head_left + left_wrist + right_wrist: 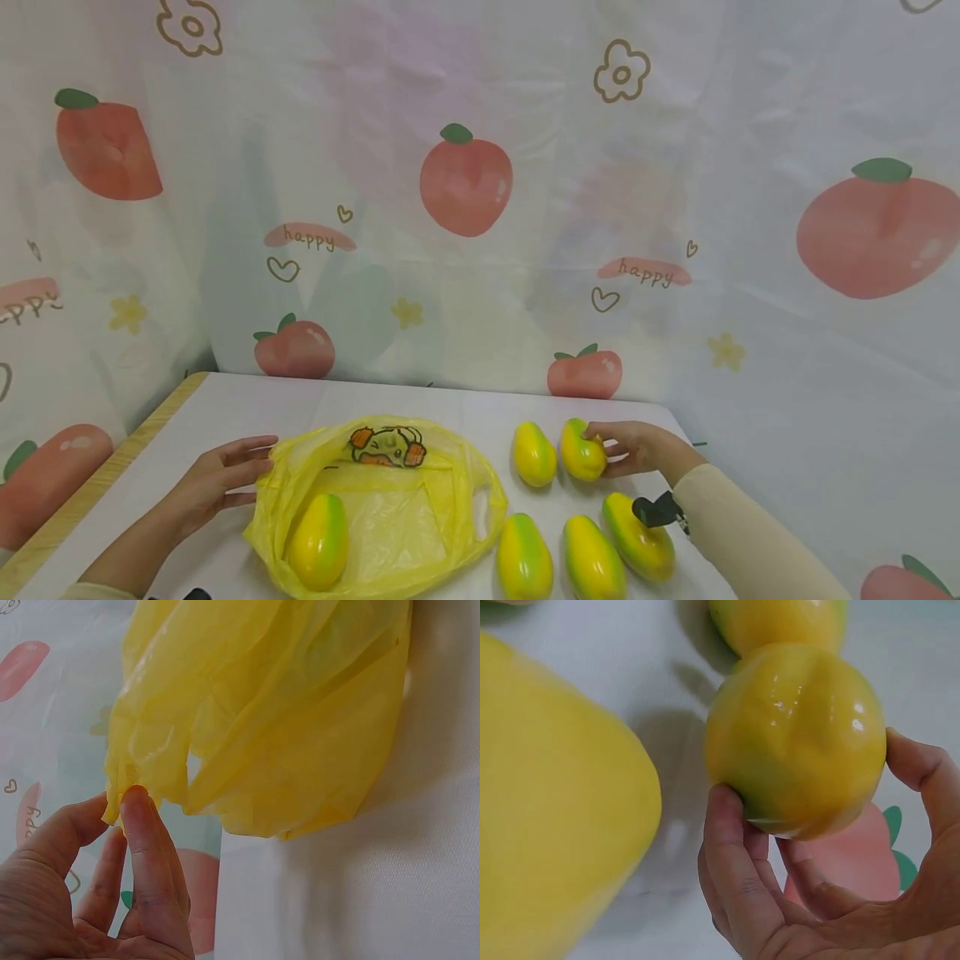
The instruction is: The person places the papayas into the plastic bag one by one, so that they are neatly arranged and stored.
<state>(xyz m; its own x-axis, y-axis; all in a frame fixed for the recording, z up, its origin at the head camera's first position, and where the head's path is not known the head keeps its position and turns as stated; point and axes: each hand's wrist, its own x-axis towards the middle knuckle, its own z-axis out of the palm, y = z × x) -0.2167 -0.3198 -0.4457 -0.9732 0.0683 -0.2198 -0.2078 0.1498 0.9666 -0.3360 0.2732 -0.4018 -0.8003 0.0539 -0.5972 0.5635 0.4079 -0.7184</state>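
Note:
A yellow plastic bag (405, 521) lies with its mouth open on the table, a cartoon face printed on its inside. Within it, at the left, is one yellow-green papaya (320, 542). My left hand (213, 483) pinches the bag's left edge between thumb and fingers, as the left wrist view shows. At the back right, my right hand (637, 447) grips a papaya (581, 452) by one end, thumb on one side and fingers on the other. Another papaya (534, 454) stands close to its left.
Nearer the front, right of the bag, lie three more papayas: one (525, 557) by the bag's handle, one (594, 557) in the middle, one (648, 550) under my right forearm. The white-covered table (247, 400) meets a fruit-printed curtain (525, 300) at the back.

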